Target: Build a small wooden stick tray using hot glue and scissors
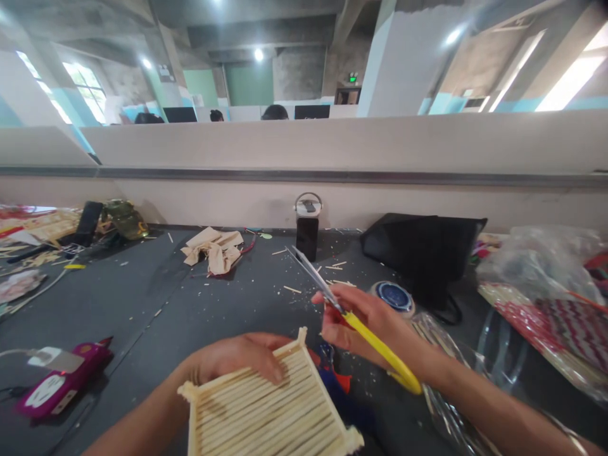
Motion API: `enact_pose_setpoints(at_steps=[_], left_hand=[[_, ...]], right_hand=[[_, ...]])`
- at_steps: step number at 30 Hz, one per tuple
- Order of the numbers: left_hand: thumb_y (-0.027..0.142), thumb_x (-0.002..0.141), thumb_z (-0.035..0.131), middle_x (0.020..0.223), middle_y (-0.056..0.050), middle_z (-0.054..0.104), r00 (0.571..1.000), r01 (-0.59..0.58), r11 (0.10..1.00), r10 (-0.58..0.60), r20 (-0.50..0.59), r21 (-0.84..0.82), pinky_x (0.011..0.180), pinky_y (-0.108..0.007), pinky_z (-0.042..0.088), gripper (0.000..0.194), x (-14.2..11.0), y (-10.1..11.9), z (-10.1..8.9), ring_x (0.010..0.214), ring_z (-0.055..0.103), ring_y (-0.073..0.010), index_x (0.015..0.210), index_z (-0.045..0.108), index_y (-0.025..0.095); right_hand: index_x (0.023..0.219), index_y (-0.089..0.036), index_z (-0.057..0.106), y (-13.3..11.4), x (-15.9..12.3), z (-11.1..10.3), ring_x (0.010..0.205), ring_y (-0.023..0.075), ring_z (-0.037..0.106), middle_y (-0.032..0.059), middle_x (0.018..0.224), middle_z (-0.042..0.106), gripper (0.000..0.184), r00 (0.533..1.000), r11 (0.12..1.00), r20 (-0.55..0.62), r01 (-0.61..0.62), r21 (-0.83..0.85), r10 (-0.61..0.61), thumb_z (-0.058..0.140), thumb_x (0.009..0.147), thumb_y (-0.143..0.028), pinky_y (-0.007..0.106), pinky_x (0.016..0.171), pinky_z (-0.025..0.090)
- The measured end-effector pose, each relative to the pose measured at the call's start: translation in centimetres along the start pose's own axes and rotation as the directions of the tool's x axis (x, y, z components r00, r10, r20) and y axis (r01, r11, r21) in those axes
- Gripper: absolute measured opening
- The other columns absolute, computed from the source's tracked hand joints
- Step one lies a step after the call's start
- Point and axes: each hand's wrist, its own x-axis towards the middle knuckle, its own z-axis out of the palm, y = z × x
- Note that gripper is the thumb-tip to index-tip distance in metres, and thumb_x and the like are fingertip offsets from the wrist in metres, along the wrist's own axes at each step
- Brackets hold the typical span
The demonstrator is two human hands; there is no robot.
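Observation:
My left hand (247,358) is closed on a pale wooden stick frame (266,405), its thumb lying over the rows of thin sticks. The frame is tilted toward me, and its lower part runs out of view. To the right, my right hand (361,316) grips yellow-handled scissors (375,342). Their blades point up and left, away from the frame, and look nearly closed. Some of the fingers around the scissors are hidden. Under the hands, a red and dark blue item (339,377) lies partly covered on the dark table (213,316).
Crumpled brown paper (213,247), a black phone (307,237) and a black bag (422,247) stand toward the partition. A blue-topped roll (394,296) and plastic wrapping (536,272) lie right. At left is a purple power strip (66,380) with a plugged-in white adapter. Stick scraps (292,289) are scattered about.

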Motion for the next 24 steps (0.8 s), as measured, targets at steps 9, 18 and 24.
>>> enact_pose_setpoints(at_steps=[9,18,24], left_hand=[[0.059,0.085,0.05,0.081,-0.013,0.073,0.999,0.001,0.949,0.015,0.046,-0.316,0.062,-0.022,0.047,0.059,1.2,-0.6,-0.2,0.066,0.067,-0.0171,0.091,0.073,0.004],[0.057,0.089,0.041,0.129,-0.011,0.063,0.805,-0.555,0.553,0.543,-0.237,-0.621,0.105,-0.049,0.037,0.054,0.8,-5.7,0.9,0.125,0.052,-0.0309,0.128,0.058,0.024],[0.061,0.085,0.044,0.134,-0.012,0.058,0.743,-0.661,0.574,0.591,-0.315,-0.483,0.105,-0.056,0.037,0.064,0.8,-6.0,2.3,0.129,0.046,-0.0357,0.139,0.046,0.026]], right_hand=[[0.103,-0.02,0.05,0.5,-0.1,4.1,0.054,0.0082,0.047,-0.0076,0.069,0.053,0.047,0.962,0.849,-0.019,-0.232,0.476,0.273,0.075,0.068,-0.039,0.021,0.05,0.04],[0.105,-0.025,0.046,2.5,-0.4,5.5,0.041,0.0077,0.045,-0.0103,0.062,0.049,0.04,0.902,0.738,-0.198,-0.17,0.653,0.383,0.069,0.077,-0.044,0.019,0.039,0.036],[0.106,-0.023,0.046,2.0,-0.2,6.5,0.044,0.0079,0.047,-0.0083,0.067,0.052,0.036,0.928,0.864,-0.237,-0.145,0.482,0.288,0.065,0.079,-0.038,0.02,0.041,0.039]])
